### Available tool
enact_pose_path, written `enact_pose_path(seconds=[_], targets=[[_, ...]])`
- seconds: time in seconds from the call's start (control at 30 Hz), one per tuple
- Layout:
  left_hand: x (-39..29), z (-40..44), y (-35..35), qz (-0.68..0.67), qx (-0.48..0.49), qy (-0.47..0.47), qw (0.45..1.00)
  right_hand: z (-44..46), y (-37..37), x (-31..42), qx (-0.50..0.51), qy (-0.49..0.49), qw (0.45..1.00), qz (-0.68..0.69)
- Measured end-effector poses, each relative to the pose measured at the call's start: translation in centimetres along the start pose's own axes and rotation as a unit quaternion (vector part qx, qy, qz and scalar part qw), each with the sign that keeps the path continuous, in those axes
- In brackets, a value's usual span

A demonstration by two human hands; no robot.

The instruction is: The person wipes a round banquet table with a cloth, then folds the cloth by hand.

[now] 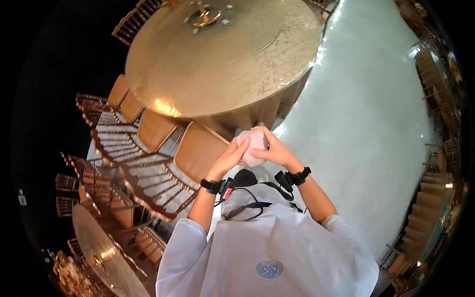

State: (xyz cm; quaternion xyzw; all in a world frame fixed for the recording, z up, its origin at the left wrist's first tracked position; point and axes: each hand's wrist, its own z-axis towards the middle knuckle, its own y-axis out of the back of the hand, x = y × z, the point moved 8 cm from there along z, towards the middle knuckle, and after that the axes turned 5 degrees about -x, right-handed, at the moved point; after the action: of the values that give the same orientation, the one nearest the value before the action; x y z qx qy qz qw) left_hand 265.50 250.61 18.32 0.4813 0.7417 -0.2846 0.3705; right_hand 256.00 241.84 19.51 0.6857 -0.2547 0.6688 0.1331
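A bunched, pale pinkish-white cloth [253, 145] is held in front of my body, between both hands. My left hand [232, 155] closes on its left side, with the thumb lying over the front. My right hand [277, 150] grips the right side, its thumb pressed on the lower part and its fingers around the top. A small dark patch shows by the right fingers; what it is I cannot make out. Straps with black devices circle both wrists.
A large round table [222, 74] with a glossy top and a gold centrepiece [205, 19] stands ahead. Wooden chairs with tan seats [200, 151] line its left side. Pale shiny floor [361, 109] stretches along the right. Another round table [106, 247] is at lower left.
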Motion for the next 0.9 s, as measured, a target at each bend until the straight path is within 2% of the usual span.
enact_pose_path(seconds=[0.03,0.1,0.17,0.23,0.37,0.4,0.43,0.5,0.53,0.57,0.63,0.67,0.73,0.77,0.83,0.87,0.9], targets=[[-0.4,2.3,-1.2,0.005,0.012,-0.004,1.000,0.2,1.9,0.0,-0.012,0.004,1.000,-0.004],[-1.9,7.0,-3.5,0.038,0.018,-0.100,0.994,0.4,7.0,-0.3,-0.087,0.022,0.985,-0.150],[-4.2,9.7,-6.6,0.044,0.047,-0.080,0.995,0.7,10.8,0.2,-0.110,0.002,0.984,-0.143],[-5.3,13.8,-9.1,0.083,0.082,-0.127,0.985,1.0,14.4,-0.2,-0.141,-0.035,0.987,-0.064],[-7.1,21.3,-14.8,0.183,0.114,-0.186,0.959,0.8,22.2,-1.0,-0.214,-0.078,0.971,-0.073],[-7.7,22.7,-16.6,0.190,0.128,-0.195,0.954,-0.1,23.9,-1.0,-0.228,-0.175,0.958,-0.015],[-9.2,23.3,-18.3,0.199,0.148,-0.241,0.938,-0.7,25.3,-0.8,-0.238,-0.264,0.934,0.040],[-10.9,25.5,-22.1,0.187,0.214,-0.281,0.917,-0.6,28.6,1.4,-0.276,-0.211,0.935,0.065],[-12.4,25.5,-23.8,0.182,0.252,-0.214,0.926,-1.0,30.8,1.6,-0.335,-0.188,0.919,0.091],[-12.7,26.2,-24.9,0.180,0.259,-0.211,0.925,-1.3,31.8,1.2,-0.342,-0.192,0.916,0.091],[-13.8,27.3,-27.6,0.189,0.297,-0.226,0.908,-2.5,35.5,1.9,-0.434,-0.149,0.888,0.035],[-14.2,27.8,-28.6,0.192,0.303,-0.223,0.907,-2.6,36.7,1.8,-0.439,-0.150,0.885,0.039],[-14.3,29.0,-30.6,0.195,0.308,-0.089,0.927,-2.8,39.9,2.5,-0.459,-0.122,0.880,0.001],[-14.8,29.8,-31.7,0.197,0.309,-0.088,0.926,-2.7,41.4,2.3,-0.462,-0.122,0.879,0.003],[-14.4,32.0,-33.2,0.188,0.271,0.005,0.944,-2.6,44.6,2.9,-0.483,-0.067,0.873,0.005],[-14.1,33.1,-34.5,0.187,0.270,0.011,0.944,-2.5,46.2,2.6,-0.483,-0.072,0.873,0.008],[-14.2,34.5,-35.8,0.186,0.262,-0.025,0.947,-2.1,47.8,2.9,-0.477,-0.054,0.877,-0.007]])
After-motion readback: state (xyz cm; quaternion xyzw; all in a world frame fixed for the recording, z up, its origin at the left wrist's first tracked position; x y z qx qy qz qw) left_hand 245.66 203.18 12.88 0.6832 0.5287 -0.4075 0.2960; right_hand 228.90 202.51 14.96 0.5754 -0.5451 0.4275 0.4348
